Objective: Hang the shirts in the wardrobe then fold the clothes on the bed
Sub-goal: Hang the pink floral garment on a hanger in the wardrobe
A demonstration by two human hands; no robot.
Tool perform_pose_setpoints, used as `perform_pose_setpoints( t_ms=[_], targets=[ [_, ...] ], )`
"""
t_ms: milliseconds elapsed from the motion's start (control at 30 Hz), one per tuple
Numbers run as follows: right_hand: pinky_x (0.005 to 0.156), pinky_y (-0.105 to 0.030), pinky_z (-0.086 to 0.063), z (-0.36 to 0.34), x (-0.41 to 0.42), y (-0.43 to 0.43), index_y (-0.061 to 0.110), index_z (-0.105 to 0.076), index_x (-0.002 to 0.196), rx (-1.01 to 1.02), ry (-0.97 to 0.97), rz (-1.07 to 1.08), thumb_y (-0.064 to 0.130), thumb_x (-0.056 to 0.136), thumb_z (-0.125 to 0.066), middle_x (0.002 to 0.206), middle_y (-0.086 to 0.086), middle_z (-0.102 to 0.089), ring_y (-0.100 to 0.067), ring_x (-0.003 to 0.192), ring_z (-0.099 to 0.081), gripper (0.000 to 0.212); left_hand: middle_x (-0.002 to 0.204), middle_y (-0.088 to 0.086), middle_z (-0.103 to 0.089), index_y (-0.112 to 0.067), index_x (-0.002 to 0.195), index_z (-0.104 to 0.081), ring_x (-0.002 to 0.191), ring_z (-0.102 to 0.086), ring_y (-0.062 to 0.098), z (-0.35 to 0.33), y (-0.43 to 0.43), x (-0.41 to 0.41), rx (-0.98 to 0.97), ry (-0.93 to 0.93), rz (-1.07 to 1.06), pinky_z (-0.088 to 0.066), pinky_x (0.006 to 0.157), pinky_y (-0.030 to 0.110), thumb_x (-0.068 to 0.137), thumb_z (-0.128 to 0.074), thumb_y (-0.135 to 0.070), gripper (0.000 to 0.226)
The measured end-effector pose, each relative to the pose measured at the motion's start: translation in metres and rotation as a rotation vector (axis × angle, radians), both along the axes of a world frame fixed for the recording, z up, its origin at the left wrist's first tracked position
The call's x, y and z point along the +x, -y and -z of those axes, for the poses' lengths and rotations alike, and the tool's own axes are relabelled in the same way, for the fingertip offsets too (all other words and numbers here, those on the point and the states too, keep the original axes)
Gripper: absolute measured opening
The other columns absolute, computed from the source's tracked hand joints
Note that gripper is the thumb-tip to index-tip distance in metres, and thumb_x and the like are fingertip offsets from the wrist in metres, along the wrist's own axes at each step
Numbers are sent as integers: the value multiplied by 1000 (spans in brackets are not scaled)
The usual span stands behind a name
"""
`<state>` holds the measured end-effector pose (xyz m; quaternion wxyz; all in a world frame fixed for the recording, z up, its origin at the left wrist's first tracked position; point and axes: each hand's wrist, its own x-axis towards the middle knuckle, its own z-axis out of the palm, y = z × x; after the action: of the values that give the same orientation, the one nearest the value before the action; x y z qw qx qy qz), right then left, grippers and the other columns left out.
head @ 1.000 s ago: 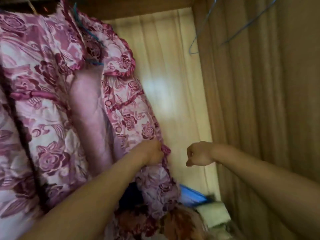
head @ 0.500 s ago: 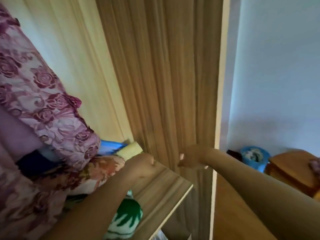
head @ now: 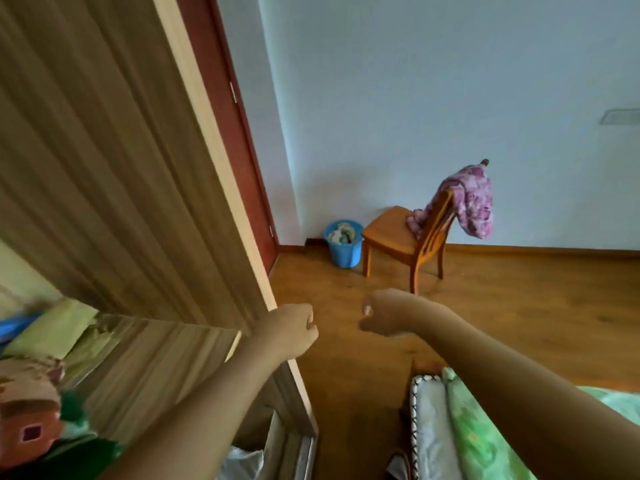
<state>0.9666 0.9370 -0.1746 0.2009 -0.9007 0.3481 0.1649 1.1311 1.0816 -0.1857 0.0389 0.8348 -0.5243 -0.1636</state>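
- A wooden chair (head: pixel 394 237) is standing against the wall just beside a blue bucket (head: pixel 343 249), well apart from both hands. A pink floral shirt (head: pixel 472 199) is hanging over its backrest.
- The wardrobe (head: pixel 104 168) is filling the left, folded clothes (head: pixel 38 386) lying on its shelf (head: pixel 156 355). The bed (head: pixel 485 441) corner is showing lower right.
- The left hand (head: pixel 292 327) is curling its grip into an empty fist. The right hand (head: pixel 384 317) is curling likewise, holding nothing.
- A second ago the left hand was touching a floral shirt hanging in the wardrobe; now both are hovering above the floor (head: pixel 519 306).

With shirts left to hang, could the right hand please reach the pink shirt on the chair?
Probably not: the right hand hangs far short of the pink shirt on the chair, though bare floor leaves the way free.
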Motion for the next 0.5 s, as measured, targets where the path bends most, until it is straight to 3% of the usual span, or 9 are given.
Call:
perform_pose_setpoints(
  t_ms=[167,333,500],
  targets=[
    [85,-38,-47,12,-40,47,24,-58,131,-18,1,146,53,94,-58,128,-5,-63,-28,115,-58,47,106,-10,-63,-30,110,-61,89,-59,11,8,73,-20,-14,2,154,-51,72,31,96,-51,-41,20],
    [96,-44,-51,20,-57,104,26,-56,134,-7,0,262,52,94,-58,134,-5,-60,-29,120,-57,49,108,-10,-62,-31,112,-61,92,-58,12,18,152,-24,-12,38,235,-51,75,33,97,-52,-40,20],
    [96,-45,-53,30,-51,182,29,-56,134,22,21,346,49,93,-60,131,-3,-62,-26,116,-59,46,109,-11,-59,-33,115,-60,94,-58,12,29,244,-15,17,57,259,-53,77,34,96,-52,-43,24]
  ],
)
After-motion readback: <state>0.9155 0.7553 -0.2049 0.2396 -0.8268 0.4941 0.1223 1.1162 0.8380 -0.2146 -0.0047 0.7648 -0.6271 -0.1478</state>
